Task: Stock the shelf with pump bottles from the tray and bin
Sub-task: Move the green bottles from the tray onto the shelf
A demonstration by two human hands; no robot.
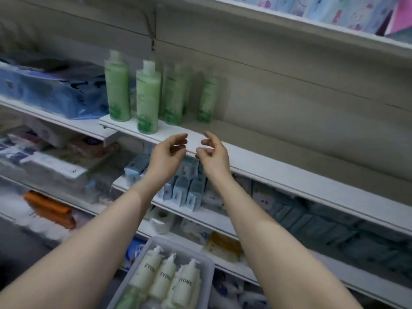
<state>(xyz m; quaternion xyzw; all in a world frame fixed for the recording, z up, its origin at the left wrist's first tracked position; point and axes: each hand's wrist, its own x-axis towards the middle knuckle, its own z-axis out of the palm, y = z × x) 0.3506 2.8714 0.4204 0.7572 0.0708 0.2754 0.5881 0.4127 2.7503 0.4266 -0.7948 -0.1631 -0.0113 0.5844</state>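
While pump bottles [166, 279] lie in tray [207, 263], empty hands [166, 156] hover well above.

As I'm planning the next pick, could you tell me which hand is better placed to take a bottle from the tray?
Probably left: both hands are empty, but the left hand is more directly above the tray than the right hand.

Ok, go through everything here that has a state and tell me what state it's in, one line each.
Left hand: empty, fingers loosely curled, in front of the shelf edge.
Right hand: empty, fingers loosely curled, beside the left hand.
Green bottles: upright on the shelf, caps on.
Shelf: bare to the right of the green bottles.
Cream pump bottles: lying in the tray.
Tray: holds bottles.
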